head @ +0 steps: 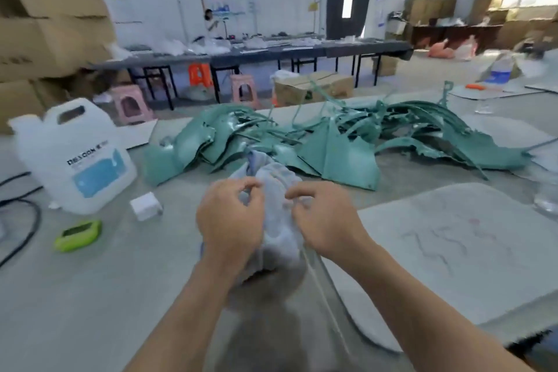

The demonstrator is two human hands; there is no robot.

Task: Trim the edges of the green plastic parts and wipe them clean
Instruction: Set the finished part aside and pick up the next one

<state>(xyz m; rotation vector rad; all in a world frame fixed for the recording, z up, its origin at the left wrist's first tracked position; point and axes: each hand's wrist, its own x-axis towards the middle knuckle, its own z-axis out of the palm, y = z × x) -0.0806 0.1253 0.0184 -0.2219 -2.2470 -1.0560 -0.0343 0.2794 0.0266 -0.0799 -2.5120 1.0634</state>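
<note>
Both hands are raised over the grey table (90,296), left hand (229,220) and right hand (326,220), each with curled fingers gripping a bunched pale cloth (277,220) between them. To the left on the table lie a lime-green device (78,235), a small white box (145,206) and a white jug (74,157). Just beyond the cloth, the green plastic parts (332,142) sit in a loose heap across the table, ragged edges showing at the right end.

The plastic parts (332,145) are teal green. The cloth (279,220) is pale bluish grey. The jug (60,142) is white with a blue label (98,174). The small device (78,235) is lime green, the box (145,206) white, the table (90,296) grey.
</note>
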